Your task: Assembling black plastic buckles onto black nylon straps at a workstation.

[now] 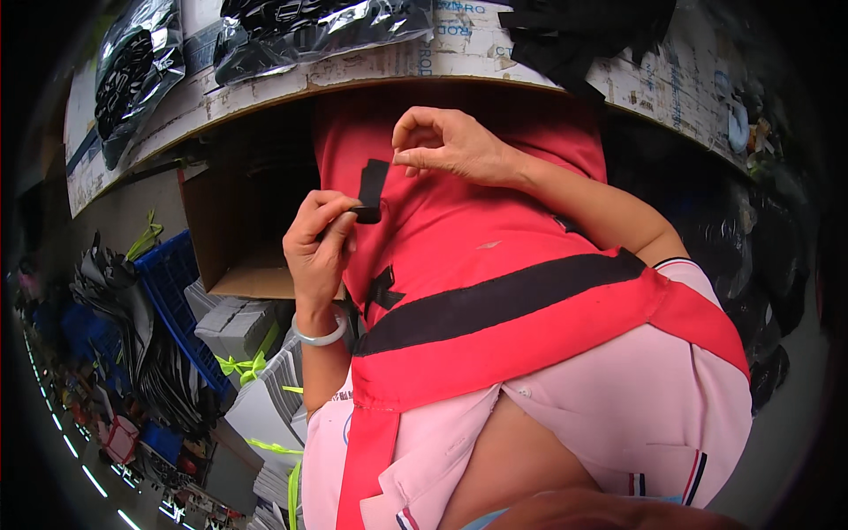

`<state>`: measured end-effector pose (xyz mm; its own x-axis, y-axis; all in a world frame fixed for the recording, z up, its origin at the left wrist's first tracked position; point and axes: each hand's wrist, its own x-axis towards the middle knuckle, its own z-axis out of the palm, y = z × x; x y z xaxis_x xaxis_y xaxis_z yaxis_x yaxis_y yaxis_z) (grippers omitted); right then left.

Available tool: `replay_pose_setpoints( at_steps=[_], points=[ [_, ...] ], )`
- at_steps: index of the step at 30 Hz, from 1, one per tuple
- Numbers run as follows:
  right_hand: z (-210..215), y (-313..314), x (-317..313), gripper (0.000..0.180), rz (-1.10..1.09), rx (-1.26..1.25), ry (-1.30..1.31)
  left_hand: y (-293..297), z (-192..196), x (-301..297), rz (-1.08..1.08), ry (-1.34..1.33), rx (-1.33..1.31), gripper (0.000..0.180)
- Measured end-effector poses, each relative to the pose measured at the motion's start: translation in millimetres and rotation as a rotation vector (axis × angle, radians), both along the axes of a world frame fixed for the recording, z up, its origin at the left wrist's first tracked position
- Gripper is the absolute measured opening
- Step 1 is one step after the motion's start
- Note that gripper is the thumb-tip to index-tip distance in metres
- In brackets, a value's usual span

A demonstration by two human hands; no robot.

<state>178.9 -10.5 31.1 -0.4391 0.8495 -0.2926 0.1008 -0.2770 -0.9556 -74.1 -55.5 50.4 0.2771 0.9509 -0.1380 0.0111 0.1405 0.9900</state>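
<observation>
Red apron point(495, 221), black band point(495, 296), black strip point(371, 187).

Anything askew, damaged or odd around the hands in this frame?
Nothing looks spilled or broken. The left hand pinches a small black fabric strip over the red apron; the right hand hovers above it, thumb and forefinger pinched. The worn white table edge is scuffed and chipped, nothing more.

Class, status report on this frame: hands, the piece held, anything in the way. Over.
Left hand pinching black strip. Right hand raised beside it, fingertips pinched, apart from strip. Red apron behind; nothing between hands.
</observation>
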Motion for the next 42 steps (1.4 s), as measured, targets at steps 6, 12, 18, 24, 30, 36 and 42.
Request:
replay_pose_setpoints(
  at_steps=[6, 12, 18, 24, 30, 36, 42],
  points=[
    [20.9, 43.2, 82.0, 0.017, -0.224, 0.947, -0.803, -24.4, -63.8, -131.4, 0.711, 0.071, -0.261, 0.027],
    [38.4, 67.6, 127.2, 0.009, -0.279, 1.017, -1.19, -5.0, -80.6, -74.9, 0.493, -0.38, -0.378, 0.038],
    [83.0, 44.1, 62.1, 0.014, -0.356, 0.518, -0.433, 22.6, -41.1, 31.0, 0.096, -0.391, -0.25, 0.039],
    [43.6, -2.8, -6.7, 0.018, 0.053, -0.123, 0.057, 22.4, -26.4, 65.4, 0.004, -0.324, -0.195, 0.037],
    [28.9, 0.8, 0.7, 0.02, -0.035, -0.313, 0.041, 17.1, -33.8, 69.5, 0.08, -0.157, -0.107, 0.012],
    [29.0, -3.1, -1.4, 0.022, -0.108, -0.439, 0.196, 17.7, -37.1, 76.9, 0.148, -0.081, 0.094, 0.015],
    [20.9, -2.0, -10.4, 0.023, -0.173, -0.472, 0.442, 18.1, -44.8, 78.0, 0.173, 0.083, 0.21, 0.019]
  ],
)
